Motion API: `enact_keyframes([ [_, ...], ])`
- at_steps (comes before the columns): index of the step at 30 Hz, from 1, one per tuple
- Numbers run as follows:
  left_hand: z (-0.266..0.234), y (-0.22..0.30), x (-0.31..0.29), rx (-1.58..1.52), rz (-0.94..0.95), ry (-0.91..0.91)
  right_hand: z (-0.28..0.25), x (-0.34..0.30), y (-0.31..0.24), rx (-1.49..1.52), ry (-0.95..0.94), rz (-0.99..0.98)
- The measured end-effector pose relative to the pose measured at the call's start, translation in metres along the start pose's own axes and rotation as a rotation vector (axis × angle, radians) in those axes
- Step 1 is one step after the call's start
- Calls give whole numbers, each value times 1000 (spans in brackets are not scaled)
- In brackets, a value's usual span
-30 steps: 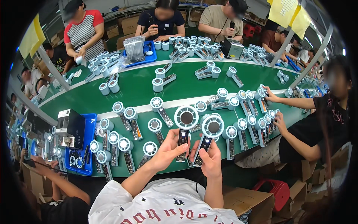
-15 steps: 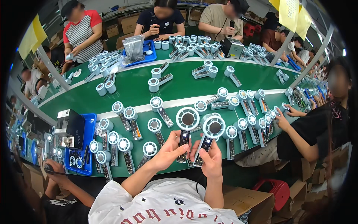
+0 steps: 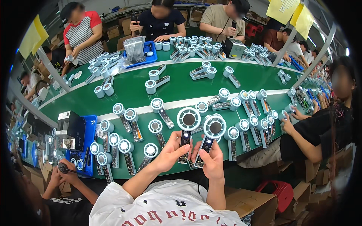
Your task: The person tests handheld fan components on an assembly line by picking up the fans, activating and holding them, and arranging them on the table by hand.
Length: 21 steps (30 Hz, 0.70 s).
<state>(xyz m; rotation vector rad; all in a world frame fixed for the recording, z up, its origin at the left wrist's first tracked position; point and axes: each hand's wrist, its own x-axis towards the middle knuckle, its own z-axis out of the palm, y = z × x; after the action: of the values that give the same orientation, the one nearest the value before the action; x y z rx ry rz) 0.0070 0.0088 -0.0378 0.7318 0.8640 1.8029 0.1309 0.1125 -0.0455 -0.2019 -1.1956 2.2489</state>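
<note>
One handheld fan (image 3: pixel 188 119) rises above the left hand (image 3: pixel 170 153), another fan (image 3: pixel 215 127) above the right hand (image 3: pixel 213 162), thumbs (image 3: pixel 183 151) clamping both.

Pale fan units (image 3: pixel 157 103) and a blue tray (image 3: pixel 90 132) cover the green bench (image 3: pixel 144 122).

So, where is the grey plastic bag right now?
In the head view, the grey bag is upper left of centre, across the green table, on the left part of the far blue tray.
</note>
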Motion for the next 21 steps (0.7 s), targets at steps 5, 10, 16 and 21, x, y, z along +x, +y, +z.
enact_keyframes([
  [5, 5, 2, 3, 9, -4, 39, 0, 3, -3, 54, 6, -2],
  [10, 6, 2, 5, 7, 1, 12, -5, 3, -2, 66, -28, -22],
  [16, 7, 1, 4, 13, 10, 13, -5, 2, -4, 62, -24, -26],
  [21, 9, 3, 5, 16, 10, 23, -7, 2, -5, 43, -16, -4],
])
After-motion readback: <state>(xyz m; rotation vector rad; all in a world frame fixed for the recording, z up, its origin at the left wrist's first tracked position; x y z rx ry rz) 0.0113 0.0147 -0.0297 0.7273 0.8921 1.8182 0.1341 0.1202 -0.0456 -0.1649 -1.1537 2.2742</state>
